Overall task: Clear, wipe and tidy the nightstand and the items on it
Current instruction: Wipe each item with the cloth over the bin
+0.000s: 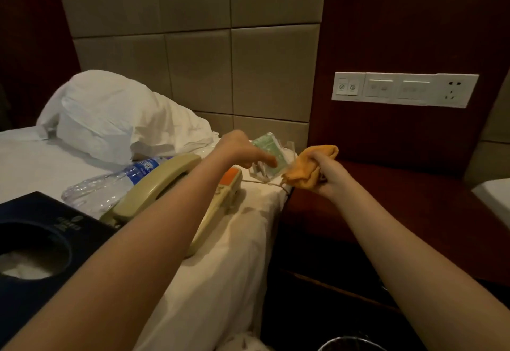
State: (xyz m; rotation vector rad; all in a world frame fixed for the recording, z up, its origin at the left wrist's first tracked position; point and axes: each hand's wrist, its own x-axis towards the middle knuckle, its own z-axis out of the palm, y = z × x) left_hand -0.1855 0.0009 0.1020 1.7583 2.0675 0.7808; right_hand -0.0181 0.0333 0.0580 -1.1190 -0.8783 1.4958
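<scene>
Where left arm (154, 229) crosses, telephone (153, 185) half-hidden, stand (269, 148) blurred

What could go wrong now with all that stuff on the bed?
1. The left hand seems to pinch the clear stand by one edge while the right hand rubs it with the cloth; it could slip and fall.
2. The phone lies near the edge of the bed, its cord trailing over the side; a snag might drag it off.
3. The bottle lies on its side and could roll.
</scene>
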